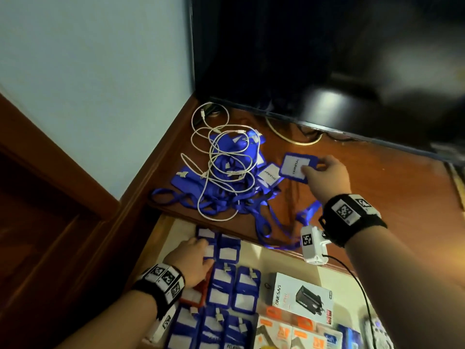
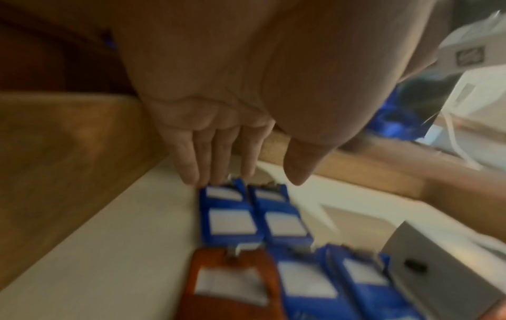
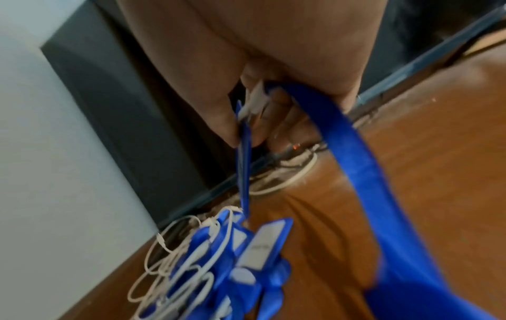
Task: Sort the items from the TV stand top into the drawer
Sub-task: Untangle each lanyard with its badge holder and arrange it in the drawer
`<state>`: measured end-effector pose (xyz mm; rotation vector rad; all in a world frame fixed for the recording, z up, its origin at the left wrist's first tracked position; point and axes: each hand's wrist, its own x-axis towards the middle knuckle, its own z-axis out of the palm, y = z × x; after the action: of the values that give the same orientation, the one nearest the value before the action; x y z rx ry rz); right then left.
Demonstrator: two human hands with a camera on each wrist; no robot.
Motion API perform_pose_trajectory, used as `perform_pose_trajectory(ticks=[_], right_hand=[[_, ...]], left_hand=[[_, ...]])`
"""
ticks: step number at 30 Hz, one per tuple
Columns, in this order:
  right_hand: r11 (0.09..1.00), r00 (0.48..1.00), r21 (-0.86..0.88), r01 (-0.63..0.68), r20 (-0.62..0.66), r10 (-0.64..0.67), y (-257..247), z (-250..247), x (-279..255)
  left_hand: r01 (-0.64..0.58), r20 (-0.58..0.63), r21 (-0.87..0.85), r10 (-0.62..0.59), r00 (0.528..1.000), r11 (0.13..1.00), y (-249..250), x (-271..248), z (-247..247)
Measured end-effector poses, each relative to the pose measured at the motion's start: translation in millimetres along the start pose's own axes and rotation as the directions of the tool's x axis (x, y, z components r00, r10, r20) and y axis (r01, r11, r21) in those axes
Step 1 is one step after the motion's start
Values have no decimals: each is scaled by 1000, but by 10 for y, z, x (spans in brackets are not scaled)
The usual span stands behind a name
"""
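Note:
My right hand [image 1: 324,172] pinches a blue badge holder [image 1: 295,167] with a white card, lifted over the wooden TV stand top [image 1: 377,187]. In the right wrist view the badge holder [image 3: 243,155] shows edge-on between thumb and fingers, and its blue lanyard [image 3: 364,173] trails down. A tangle of blue lanyards, more badge holders [image 1: 226,172] and white cables [image 1: 219,147] lies on the stand's left part. My left hand [image 1: 193,258] rests with straight fingers [image 2: 219,155] on a blue badge holder [image 2: 227,214] at the back of the open drawer [image 1: 173,230].
Rows of blue badge holders [image 1: 226,293] and one orange-red holder [image 2: 232,281] fill the drawer's left side. A white charger box [image 1: 302,298] and small orange packets [image 1: 289,331] lie to the right. The dark TV [image 1: 327,59] stands at the back of the stand.

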<state>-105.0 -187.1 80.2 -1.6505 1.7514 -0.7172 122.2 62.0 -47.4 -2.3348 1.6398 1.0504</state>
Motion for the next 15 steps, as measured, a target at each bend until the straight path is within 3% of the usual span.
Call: perform_pose_trajectory(ticks=[2,4,6,10,11,15], right_hand=[[993,995,76,90,-39,-87,-146,-251,-124],[971,986,176,164,-18,-163,-298,-492,-240],[944,964,216,251,39,-265,-494,-751,-373],[877,881,225,425,121,-458,-906,-1248,-639],[852,861,250,459,112,-497,-997,-1352,-699],[786,817,260,561,-19,-577,-1199,-1739,-829]], left_hand=[[-61,-110,-48,55,992,997,122,-190,-186],[-174,-271,-141,131,953,974,327,-382,-477],[-343,-458,-205,221,861,917,614,-542,-891],[-640,-707,-103,396,586,762,1255,-674,-1843],[-667,-710,-104,414,569,738,1399,-677,-2057],[-718,-591,-274,477,650,640,1833,-769,-2609]])
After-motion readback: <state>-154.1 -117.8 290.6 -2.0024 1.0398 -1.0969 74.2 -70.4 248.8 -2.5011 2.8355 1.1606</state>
